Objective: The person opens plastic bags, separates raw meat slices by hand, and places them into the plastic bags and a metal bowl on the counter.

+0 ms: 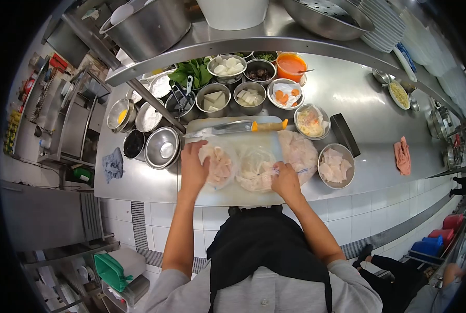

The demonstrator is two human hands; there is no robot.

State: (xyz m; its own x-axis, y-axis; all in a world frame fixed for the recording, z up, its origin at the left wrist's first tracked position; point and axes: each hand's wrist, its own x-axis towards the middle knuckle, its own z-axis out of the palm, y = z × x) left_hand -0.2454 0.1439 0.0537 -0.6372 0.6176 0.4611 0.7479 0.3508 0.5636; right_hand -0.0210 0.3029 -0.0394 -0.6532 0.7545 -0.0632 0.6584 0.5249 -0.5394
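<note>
Three clear plastic bags of pale, raw-looking food lie on a white cutting board in front of me. My left hand (194, 166) is at the left edge of the left bag of pale pink pieces (219, 169), fingers apart, seemingly touching the plastic. My right hand (286, 180) is closed, pinching the plastic at the right side of the middle plastic bag (253, 169). Right of that hand lies a larger bag of pale meat (298, 151). Behind the bags, a knife (225, 128) with a yellow-ended handle rests across the cutting board (212, 197).
A metal bowl of pale slices (336, 167) stands right of the board, beside a dark block (345, 135). Several ingredient bowls line the back, with an orange tub (291, 67). An empty metal bowl (162, 147) sits left. The steel shelf (243, 44) overhangs the far side.
</note>
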